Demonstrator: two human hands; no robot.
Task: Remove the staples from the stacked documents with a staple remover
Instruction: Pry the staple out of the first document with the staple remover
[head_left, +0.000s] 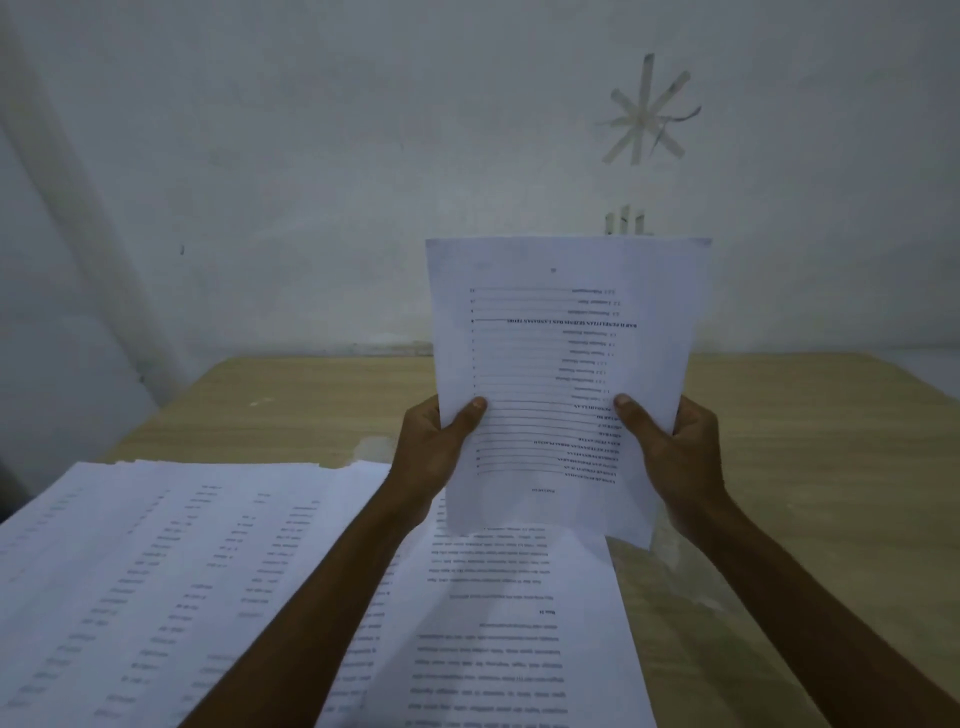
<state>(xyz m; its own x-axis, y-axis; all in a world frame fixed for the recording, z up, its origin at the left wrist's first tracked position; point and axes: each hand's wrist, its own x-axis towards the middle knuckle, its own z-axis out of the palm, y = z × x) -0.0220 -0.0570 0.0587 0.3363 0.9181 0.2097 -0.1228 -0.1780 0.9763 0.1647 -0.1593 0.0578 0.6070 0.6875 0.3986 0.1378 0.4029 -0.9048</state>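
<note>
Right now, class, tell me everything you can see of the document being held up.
The held document is white printed paper, apparently a few sheets, showing ruled lines of a contents-like list, upside down to the camera. It stands nearly upright above the wooden table, in front of the wall. The left grip and right grip pinch its lower sides, thumbs on the front. No staple is visible.

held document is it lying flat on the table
No, the left hand and right hand hold the document upright in the air above the table.
</note>
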